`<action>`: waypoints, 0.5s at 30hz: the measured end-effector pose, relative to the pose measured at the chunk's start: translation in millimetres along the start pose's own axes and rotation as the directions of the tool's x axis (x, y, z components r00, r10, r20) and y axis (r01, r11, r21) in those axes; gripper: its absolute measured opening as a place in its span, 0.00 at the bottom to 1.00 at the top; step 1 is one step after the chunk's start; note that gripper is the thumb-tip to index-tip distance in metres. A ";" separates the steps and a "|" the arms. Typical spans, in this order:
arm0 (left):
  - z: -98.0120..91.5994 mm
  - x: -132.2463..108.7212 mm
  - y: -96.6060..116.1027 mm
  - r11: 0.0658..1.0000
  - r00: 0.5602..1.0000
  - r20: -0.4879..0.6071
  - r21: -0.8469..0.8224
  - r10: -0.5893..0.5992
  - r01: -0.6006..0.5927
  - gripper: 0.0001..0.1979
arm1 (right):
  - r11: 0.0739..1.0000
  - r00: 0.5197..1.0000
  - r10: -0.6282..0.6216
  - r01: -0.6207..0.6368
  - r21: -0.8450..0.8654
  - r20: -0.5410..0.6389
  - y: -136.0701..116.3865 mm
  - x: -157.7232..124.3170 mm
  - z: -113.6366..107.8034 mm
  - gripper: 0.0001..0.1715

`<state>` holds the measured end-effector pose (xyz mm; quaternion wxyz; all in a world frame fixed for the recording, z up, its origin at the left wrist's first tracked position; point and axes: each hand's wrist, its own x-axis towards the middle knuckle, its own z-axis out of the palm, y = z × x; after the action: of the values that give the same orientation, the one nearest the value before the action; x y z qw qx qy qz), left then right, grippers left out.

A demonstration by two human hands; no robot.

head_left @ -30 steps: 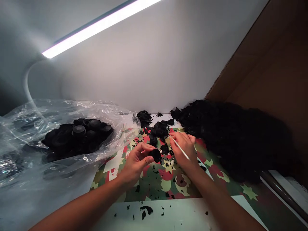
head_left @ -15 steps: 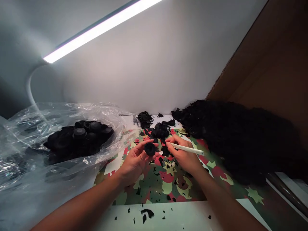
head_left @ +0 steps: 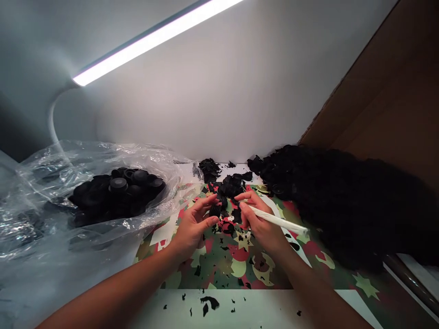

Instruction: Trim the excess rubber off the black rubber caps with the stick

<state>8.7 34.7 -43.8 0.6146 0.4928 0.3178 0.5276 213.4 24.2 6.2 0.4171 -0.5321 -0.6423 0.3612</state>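
My left hand (head_left: pixel 194 226) is closed round a small round black rubber part (head_left: pixel 215 210), its ribbed side showing between thumb and fingers. Opposite it, my right hand (head_left: pixel 260 221) grips a white pen-like tool (head_left: pixel 281 221); its tip is hidden by the fingers, and its rear end points to the right. A small gap separates the two hands. Beneath them lies a patterned sheet (head_left: pixel 219 274) in green, red and yellow, strewn with black scraps (head_left: pixel 210 302). Just beyond the fingers sits a small heap of black trimmings (head_left: pixel 231 186).
At left, a clear plastic bag (head_left: pixel 178 171) holds many round black parts (head_left: pixel 118 184). A large black pile (head_left: pixel 329 196) fills the right side beside a cardboard panel (head_left: pixel 387 91). A lit lamp (head_left: pixel 154 43) hangs overhead on a curved neck.
The black part has turned in my left hand, from its round hollow face to its ribbed side. My right hand has shifted slightly, and the white tool's rear end now sits lower and farther right.
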 end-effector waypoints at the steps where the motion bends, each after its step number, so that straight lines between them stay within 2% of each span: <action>1: 0.8 -0.1 1.5 0.999 0.999 0.004 0.030 0.036 -0.036 0.23 | 0.997 1.000 0.019 -0.020 0.069 0.012 0.6 -1.2 2.8 0.18; 4: 3.9 -1.8 4.8 0.983 0.991 0.024 0.122 0.135 -0.137 0.19 | 0.973 0.987 0.080 -0.108 0.204 0.140 3.0 -4.3 13.1 0.26; 7: 6.5 -5.3 5.3 0.961 0.981 0.084 0.202 0.177 -0.190 0.17 | 0.961 0.965 0.112 -0.165 0.221 0.237 2.9 -7.5 22.7 0.28; 11: 7.6 -9.4 4.4 0.934 0.968 0.113 0.258 0.223 -0.245 0.17 | 0.964 0.968 0.124 -0.169 0.205 0.217 -0.2 -15.0 29.5 0.27; 15: 5.7 -10.2 5.3 0.881 0.944 0.003 0.361 0.329 -0.307 0.20 | 0.980 0.978 0.091 -0.121 0.155 0.188 -0.8 -22.2 31.9 0.28</action>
<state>9.6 23.1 -38.4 0.4107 0.6256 0.3407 0.5691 185.6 1.6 -8.9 0.3801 -0.4942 -0.6158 0.4817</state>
